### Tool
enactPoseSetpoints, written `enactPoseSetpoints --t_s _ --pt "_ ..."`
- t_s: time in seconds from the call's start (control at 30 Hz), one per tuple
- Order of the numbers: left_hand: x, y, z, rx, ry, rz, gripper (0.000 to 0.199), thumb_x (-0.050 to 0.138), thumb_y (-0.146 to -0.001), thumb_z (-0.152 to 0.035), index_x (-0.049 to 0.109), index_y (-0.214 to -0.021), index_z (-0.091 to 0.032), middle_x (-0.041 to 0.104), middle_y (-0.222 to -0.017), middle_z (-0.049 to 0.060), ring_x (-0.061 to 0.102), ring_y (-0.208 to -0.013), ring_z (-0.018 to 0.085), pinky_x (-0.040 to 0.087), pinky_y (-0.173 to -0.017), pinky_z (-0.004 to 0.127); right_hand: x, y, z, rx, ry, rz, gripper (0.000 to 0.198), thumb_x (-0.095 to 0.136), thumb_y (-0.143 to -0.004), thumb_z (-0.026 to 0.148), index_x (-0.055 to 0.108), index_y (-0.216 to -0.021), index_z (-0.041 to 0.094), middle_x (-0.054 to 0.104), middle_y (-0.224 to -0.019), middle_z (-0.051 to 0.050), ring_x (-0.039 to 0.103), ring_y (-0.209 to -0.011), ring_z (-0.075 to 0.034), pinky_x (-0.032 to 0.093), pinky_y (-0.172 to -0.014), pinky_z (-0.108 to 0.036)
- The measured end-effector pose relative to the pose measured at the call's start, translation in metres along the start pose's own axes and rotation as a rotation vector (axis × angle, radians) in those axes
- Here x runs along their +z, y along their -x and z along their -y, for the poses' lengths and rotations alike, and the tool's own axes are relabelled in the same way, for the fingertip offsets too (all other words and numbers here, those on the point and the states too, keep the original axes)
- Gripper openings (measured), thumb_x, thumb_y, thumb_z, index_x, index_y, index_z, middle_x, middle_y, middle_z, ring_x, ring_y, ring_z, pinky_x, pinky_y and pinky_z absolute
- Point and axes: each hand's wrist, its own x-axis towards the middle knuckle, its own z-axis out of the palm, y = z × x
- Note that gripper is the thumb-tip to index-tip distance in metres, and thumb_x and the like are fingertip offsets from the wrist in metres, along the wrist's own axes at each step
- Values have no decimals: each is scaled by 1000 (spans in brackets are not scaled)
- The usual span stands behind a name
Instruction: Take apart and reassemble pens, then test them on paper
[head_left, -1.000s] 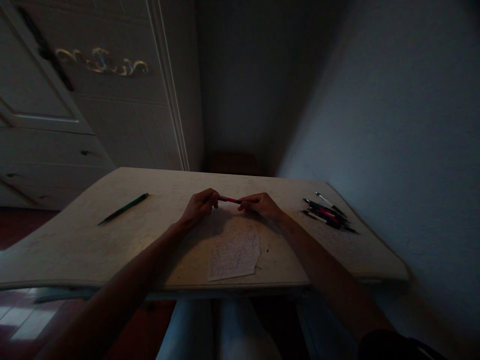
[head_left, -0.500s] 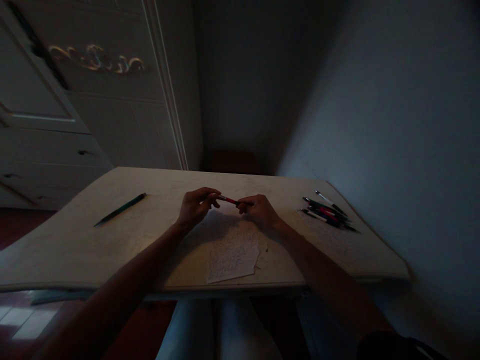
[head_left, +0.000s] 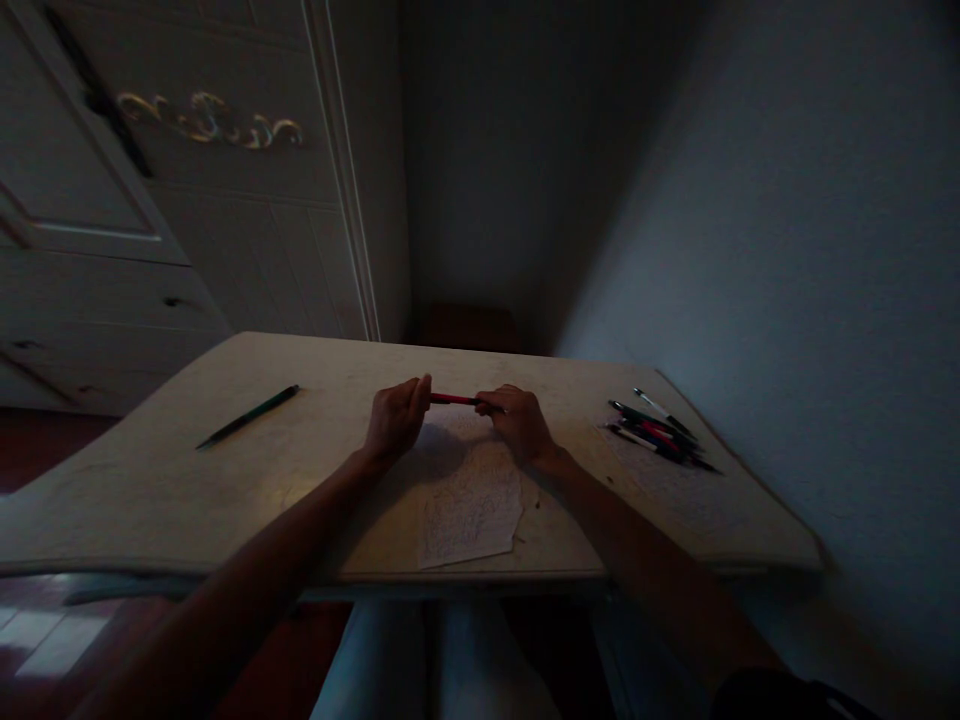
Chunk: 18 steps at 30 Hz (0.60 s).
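Left hand (head_left: pixel 396 415) and red pen (head_left: pixel 451 399): since half a second ago, the open fingers have folded into a fist, thumb up, and the slanting pen has swung nearly level.
Wall (head_left: pixel 787 250): dim, rising past the right edge of the desk (head_left: pixel 330 390).
Cabinet (head_left: pixel 262 260): scrollwork on its front, beyond the desk's far left corner.
Desk: pale top, its near edge just before the person's legs.
Both hands: the left clenched around one end of the red pen, the right hand (head_left: pixel 520 415) pinching the other (the gloom hides where each fingertip sits).
Written sheet (head_left: pixel 472 515): between the forearms, torn along its right side, reaching almost to the near edge.
Second sheet (head_left: pixel 679 490): by the right edge, partly under the pens.
Pile of pens (head_left: pixel 656 435): heaped toward the far right corner.
Green pen (head_left: pixel 247 417): alone, toward the left edge.
Red pen: mid-desk, between the hands, around the written sheet's far end; even pressure, both fists in line with the barrel, should keep so slim a thing from bending or slipping.
Dark speck (head_left: pixel 537 504): just right of the written sheet.
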Motion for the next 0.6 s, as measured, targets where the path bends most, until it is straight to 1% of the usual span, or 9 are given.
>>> enactPoseSetpoints --t_s 0.13,0.2,0.27,0.33,0.37,0.43,0.5,0.53,0.6 --pt "2 -1 8 -171 48 136 59 33 -97 -55 50 -53 -19 47 -41 -1 48 -39 12 35 -45 24 -1 0 -3 51 12 61 23 62 -82 8 79 -90 21 77 -86 -5 68 -83 -20 47 -79 -28" --pt "2 -1 12 -190 99 198 62 28 -97 -57 56 -60 -17 55 -50 1 51 -40 12 39 -47 25 -2 0 -4 75 0 83 22 62 -82 9 80 -88 21 77 -86 -5 68 -82 -20 47 -78 -28" --pt "3 -3 16 -141 181 204 54 32 -97 -56 64 -86 -14 67 -73 4 58 -48 12 45 -52 25 -3 0 -5 101 -9 96 21 62 -82 10 80 -86 21 77 -85 -5 69 -81 -20 47 -76 -27" --pt "2 -5 17 -51 260 170 47 48 -93 -54 57 -118 -15 69 -104 10 66 -63 14 50 -59 26 -4 0 -5 124 -19 94 21 62 -82 10 80 -85 21 77 -84 -5 69 -81 -21 47 -75 -27" --pt "1 -6 18 -2 278 155 52 57 -89 -51 53 -127 -17 66 -114 12 68 -72 15 52 -62 27 -4 0 -6 132 -26 88 21 62 -81 10 80 -86 21 77 -85 -5 69 -81 -21 47 -74 -27" --pt "0 -9 18 93 262 144 51 68 -83 -44 56 -125 -18 66 -117 13 69 -82 17 53 -67 27 -5 0 -7 139 -44 69 23 61 -81 9 80 -89 21 78 -85 -5 69 -81 -21 47 -75 -27" --pt "-1 -11 18 152 214 149 31 67 -83 -38 67 -107 -17 71 -104 10 68 -85 18 54 -70 28 -6 0 -8 136 -46 59 24 60 -82 9 80 -89 21 78 -86 -5 69 -82 -21 48 -77 -28" --pt "-1 -11 17 159 196 151 25 65 -85 -37 70 -98 -17 73 -96 9 69 -83 19 55 -70 28 -7 0 -9 136 -41 57 23 60 -82 10 80 -89 21 78 -86 -5 69 -83 -21 48 -77 -28" --pt "-1 -10 17 112 184 144 24 64 -86 -40 72 -90 -17 73 -84 8 69 -74 18 55 -65 27 -6 0 -9 133 -30 58 22 61 -82 11 80 -88 20 78 -86 -5 69 -84 -21 48 -78 -29"
